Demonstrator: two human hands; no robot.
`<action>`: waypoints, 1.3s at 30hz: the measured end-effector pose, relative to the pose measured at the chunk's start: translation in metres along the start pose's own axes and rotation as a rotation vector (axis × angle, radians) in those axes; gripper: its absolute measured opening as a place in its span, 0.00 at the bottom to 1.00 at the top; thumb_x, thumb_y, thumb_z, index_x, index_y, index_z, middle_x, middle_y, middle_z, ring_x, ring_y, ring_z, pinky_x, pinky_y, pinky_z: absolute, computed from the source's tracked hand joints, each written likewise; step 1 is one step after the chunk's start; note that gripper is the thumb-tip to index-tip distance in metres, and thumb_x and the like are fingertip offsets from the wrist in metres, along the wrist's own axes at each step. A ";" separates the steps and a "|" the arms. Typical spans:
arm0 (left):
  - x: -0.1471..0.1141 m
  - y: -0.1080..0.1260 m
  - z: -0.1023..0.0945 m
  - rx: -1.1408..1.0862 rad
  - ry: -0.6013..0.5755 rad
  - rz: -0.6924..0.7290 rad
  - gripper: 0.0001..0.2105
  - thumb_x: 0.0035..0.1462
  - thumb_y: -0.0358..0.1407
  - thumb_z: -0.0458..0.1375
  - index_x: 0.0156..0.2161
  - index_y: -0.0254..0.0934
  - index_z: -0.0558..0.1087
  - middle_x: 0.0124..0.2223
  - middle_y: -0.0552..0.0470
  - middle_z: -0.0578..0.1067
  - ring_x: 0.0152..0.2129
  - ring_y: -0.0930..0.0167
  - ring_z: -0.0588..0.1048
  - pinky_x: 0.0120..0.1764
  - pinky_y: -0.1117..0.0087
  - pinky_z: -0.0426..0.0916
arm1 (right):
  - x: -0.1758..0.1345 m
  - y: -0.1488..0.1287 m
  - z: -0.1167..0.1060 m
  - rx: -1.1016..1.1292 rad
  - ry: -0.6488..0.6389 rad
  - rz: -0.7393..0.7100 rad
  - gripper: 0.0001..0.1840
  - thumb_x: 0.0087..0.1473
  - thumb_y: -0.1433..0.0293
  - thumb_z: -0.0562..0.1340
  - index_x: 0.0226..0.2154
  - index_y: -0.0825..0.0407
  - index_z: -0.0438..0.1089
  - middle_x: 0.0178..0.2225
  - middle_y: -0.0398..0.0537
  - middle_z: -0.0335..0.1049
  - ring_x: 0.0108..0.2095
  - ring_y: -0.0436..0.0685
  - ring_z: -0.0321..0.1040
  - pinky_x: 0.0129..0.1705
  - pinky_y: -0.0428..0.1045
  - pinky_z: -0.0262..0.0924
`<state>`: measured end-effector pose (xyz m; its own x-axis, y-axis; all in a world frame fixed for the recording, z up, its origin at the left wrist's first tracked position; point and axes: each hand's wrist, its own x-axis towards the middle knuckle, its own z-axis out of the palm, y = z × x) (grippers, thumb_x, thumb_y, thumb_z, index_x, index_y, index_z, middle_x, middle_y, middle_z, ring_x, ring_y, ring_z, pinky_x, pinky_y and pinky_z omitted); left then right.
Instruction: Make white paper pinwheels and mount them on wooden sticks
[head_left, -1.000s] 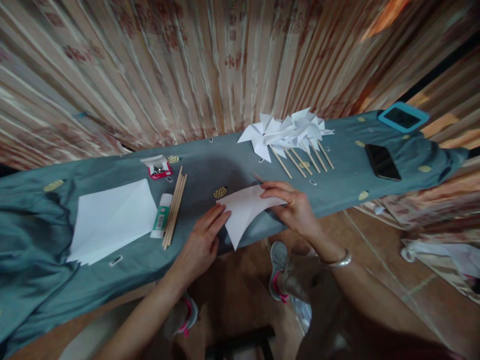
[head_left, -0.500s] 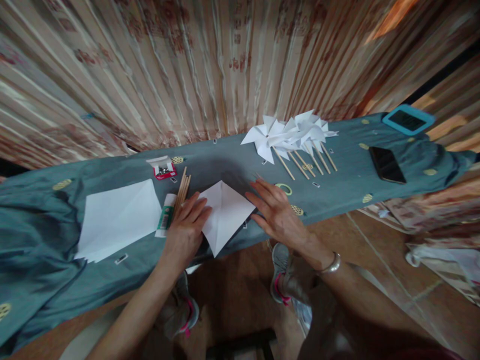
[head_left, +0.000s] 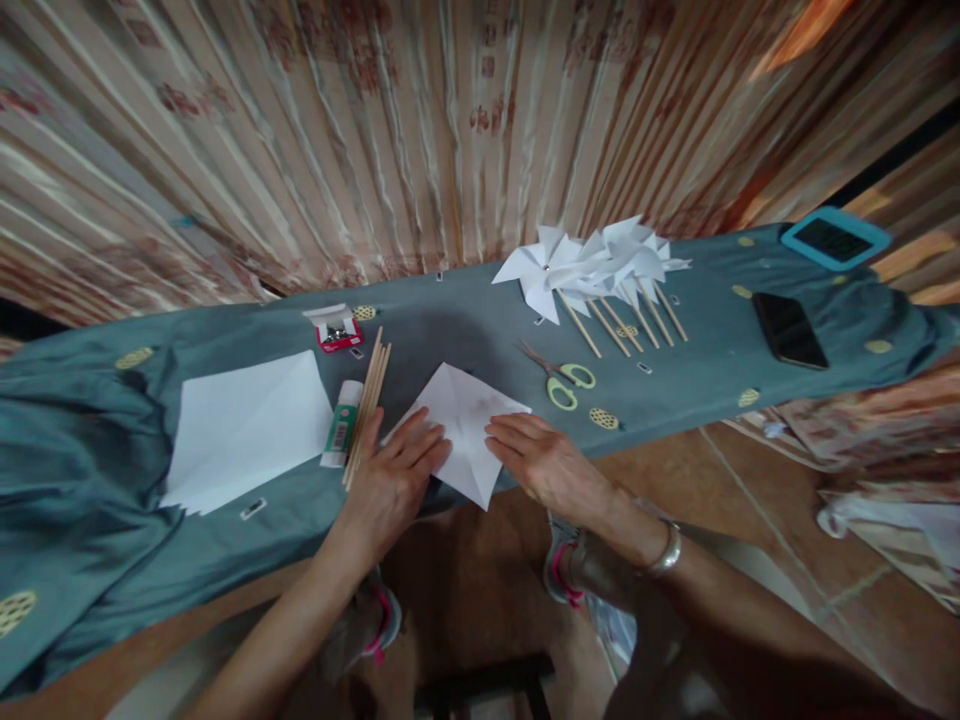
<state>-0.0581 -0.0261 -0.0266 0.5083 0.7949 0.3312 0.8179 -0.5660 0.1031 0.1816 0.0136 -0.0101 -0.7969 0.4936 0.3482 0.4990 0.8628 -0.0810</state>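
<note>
A square sheet of white paper (head_left: pixel 463 400) lies cornerwise on the table between my hands, with fold lines meeting near its middle. My left hand (head_left: pixel 394 470) rests with outstretched fingers on its left part. On the right part lie the flat fingers of my right hand (head_left: pixel 551 465). Just left of my left hand are several thin wooden sticks (head_left: pixel 373 395) and a green-and-white glue stick (head_left: pixel 343 425). Beyond my right hand, scissors (head_left: pixel 562 380) with light green handles lie with their blades pointing away to the left.
Stacked white sheets (head_left: pixel 251 425) lie at the left. Behind the glue stick stands an open red box (head_left: pixel 339 335) of small metal pins. Paper pinwheels (head_left: pixel 555 275) on sticks lie at the back, a phone (head_left: pixel 789 330) and a blue-framed tablet (head_left: pixel 834 238) farther right. A curtain (head_left: pixel 465 130) hangs behind.
Both hands have moved onto the paper, which has turned slightly and lies flatter. My right hand has shifted left, uncovering the scissors. The view has shifted a little.
</note>
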 end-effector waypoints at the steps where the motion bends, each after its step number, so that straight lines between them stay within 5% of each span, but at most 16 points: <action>1: -0.002 0.000 0.001 -0.013 -0.005 0.003 0.15 0.62 0.26 0.49 0.49 0.37 0.74 0.53 0.47 0.77 0.56 0.59 0.70 0.61 0.42 0.54 | -0.001 0.001 0.000 0.033 -0.017 0.012 0.10 0.59 0.78 0.58 0.41 0.61 0.73 0.46 0.58 0.74 0.50 0.61 0.68 0.54 0.57 0.66; 6: -0.007 -0.001 0.005 -0.074 0.006 0.026 0.16 0.61 0.25 0.48 0.50 0.29 0.73 0.54 0.40 0.75 0.56 0.59 0.69 0.54 0.54 0.69 | -0.004 0.005 0.001 0.202 -0.056 0.087 0.16 0.59 0.77 0.56 0.49 0.57 0.70 0.50 0.57 0.72 0.53 0.60 0.67 0.54 0.58 0.67; 13: -0.006 0.002 0.002 -0.211 0.034 -0.038 0.13 0.62 0.32 0.54 0.49 0.30 0.74 0.53 0.39 0.75 0.56 0.58 0.68 0.54 0.52 0.70 | -0.002 0.018 0.003 0.421 -0.022 0.112 0.13 0.61 0.68 0.58 0.43 0.56 0.75 0.48 0.57 0.75 0.51 0.60 0.69 0.53 0.59 0.66; 20: 0.004 0.000 -0.005 -0.308 0.088 -0.168 0.14 0.65 0.34 0.49 0.43 0.32 0.77 0.42 0.45 0.80 0.40 0.67 0.76 0.44 0.62 0.75 | 0.009 0.020 0.007 0.598 0.050 0.361 0.11 0.62 0.66 0.59 0.38 0.53 0.76 0.38 0.50 0.79 0.41 0.56 0.74 0.45 0.52 0.67; 27: 0.012 -0.008 -0.004 -0.345 0.068 -0.344 0.18 0.66 0.40 0.47 0.37 0.34 0.78 0.39 0.44 0.81 0.37 0.65 0.78 0.43 0.64 0.74 | 0.030 0.024 0.014 0.588 0.038 0.569 0.10 0.60 0.68 0.59 0.34 0.54 0.76 0.32 0.48 0.78 0.33 0.55 0.75 0.36 0.47 0.64; 33: 0.018 -0.014 -0.005 -0.381 0.042 -0.486 0.22 0.62 0.43 0.52 0.58 0.34 0.66 0.47 0.42 0.79 0.37 0.65 0.80 0.41 0.64 0.74 | 0.043 0.029 0.019 0.538 0.030 0.625 0.11 0.61 0.68 0.58 0.32 0.53 0.75 0.31 0.47 0.77 0.33 0.55 0.74 0.35 0.47 0.62; 39: 0.016 -0.024 0.001 -0.361 0.044 -0.467 0.21 0.63 0.40 0.52 0.59 0.36 0.64 0.43 0.44 0.80 0.38 0.65 0.79 0.42 0.63 0.73 | 0.049 0.034 0.022 0.464 0.033 0.595 0.12 0.62 0.67 0.56 0.32 0.52 0.73 0.31 0.47 0.76 0.33 0.55 0.74 0.37 0.47 0.62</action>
<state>-0.0693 0.0001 -0.0247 0.0985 0.9722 0.2123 0.8052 -0.2032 0.5572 0.1521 0.0691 -0.0164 -0.4235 0.8933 0.1505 0.6414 0.4130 -0.6465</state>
